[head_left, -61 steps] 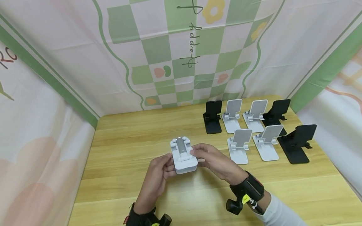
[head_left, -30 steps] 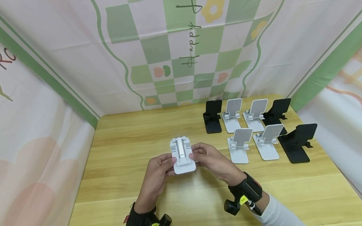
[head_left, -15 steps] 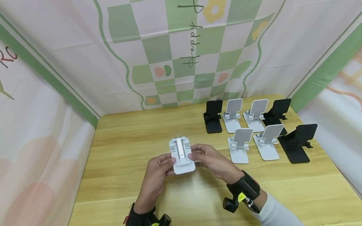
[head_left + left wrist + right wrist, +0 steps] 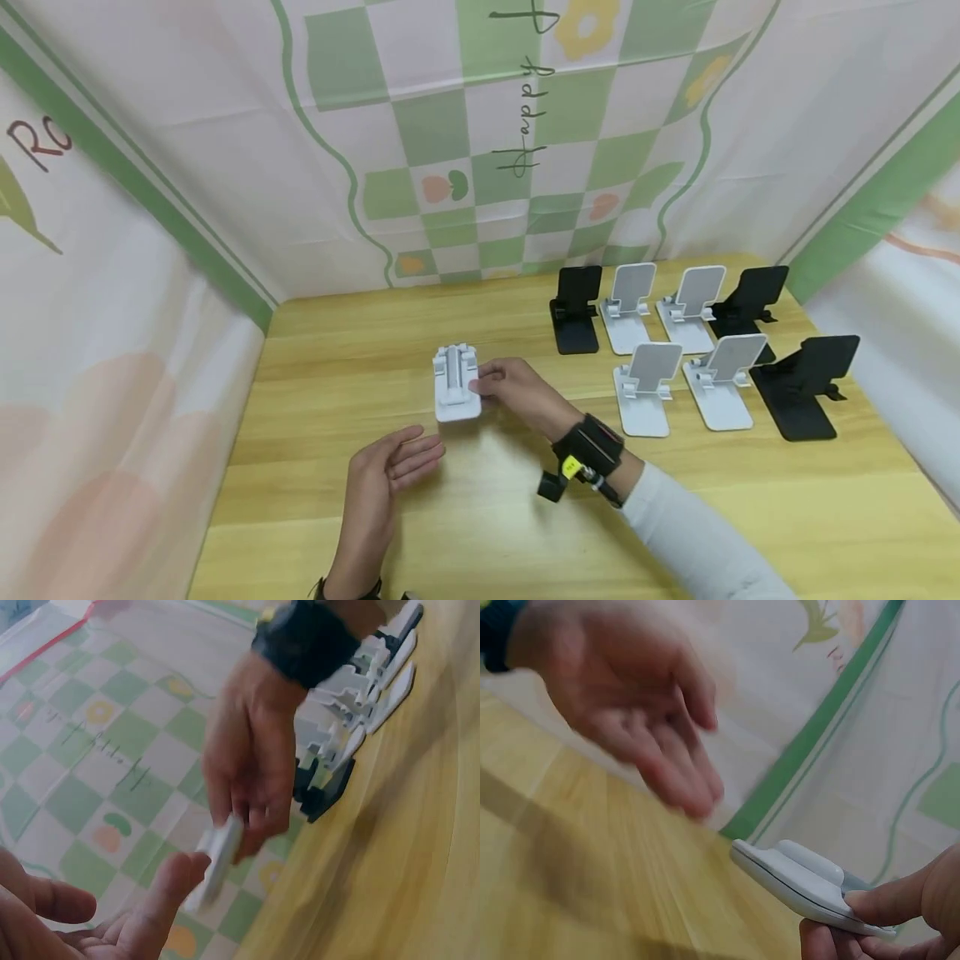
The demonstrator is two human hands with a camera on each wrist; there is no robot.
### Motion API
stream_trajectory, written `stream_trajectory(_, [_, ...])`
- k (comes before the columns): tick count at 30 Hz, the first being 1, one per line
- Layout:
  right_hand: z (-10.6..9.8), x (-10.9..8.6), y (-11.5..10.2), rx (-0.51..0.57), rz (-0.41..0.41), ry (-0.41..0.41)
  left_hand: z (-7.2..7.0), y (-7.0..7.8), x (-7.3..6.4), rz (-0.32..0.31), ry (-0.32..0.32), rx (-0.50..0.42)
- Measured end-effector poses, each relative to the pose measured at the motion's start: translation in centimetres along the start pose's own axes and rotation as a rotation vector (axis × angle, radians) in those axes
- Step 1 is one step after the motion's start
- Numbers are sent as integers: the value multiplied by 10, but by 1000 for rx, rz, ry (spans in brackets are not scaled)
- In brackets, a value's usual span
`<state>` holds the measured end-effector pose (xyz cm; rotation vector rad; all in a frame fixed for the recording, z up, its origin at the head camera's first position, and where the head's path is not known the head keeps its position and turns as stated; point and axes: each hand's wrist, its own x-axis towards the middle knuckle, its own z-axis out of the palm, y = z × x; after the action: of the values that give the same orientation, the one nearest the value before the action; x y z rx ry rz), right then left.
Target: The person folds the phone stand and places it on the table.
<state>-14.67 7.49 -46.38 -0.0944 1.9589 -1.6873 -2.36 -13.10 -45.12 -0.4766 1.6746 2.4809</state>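
Observation:
A white folding phone stand [image 4: 457, 392], folded flat, is held above the table by my right hand [image 4: 517, 393]. Thumb and fingers pinch its right edge; in the right wrist view the stand [image 4: 799, 885] shows its thin side, with the thumb on top and fingers beneath. My left hand [image 4: 390, 467] is off the stand, lower and to its left, with fingers extended and nothing held. The right wrist view shows the left hand [image 4: 641, 712] blurred, palm turned toward the stand.
Several unfolded phone stands stand in two rows at the right: black ones [image 4: 576, 321] and white ones [image 4: 647, 408]. The wooden table [image 4: 315, 400] meets a printed cloth backdrop [image 4: 420, 133] at its back edge.
Both hands held the folded stand before. The left hand has let go and drawn back down and left, while the right hand has carried the stand slightly up and left.

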Motion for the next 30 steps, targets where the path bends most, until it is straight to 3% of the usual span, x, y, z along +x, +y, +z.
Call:
stream_trajectory(9, [57, 58, -2, -46, 19, -36, -12, 2, -9, -19, -31, -61])
stream_trajectory(16, [104, 84, -4, -112, -6, -38, -16, 2, -16, -8, -14, -97])
stream_trajectory(23, [119, 90, 0, -256, -11, 35, -17, 0, -19, 4, -20, -118])
stream_trajectory(30, [123, 95, 4, -331, -96, 48, -22, 1, -20, 76, -103, -150])
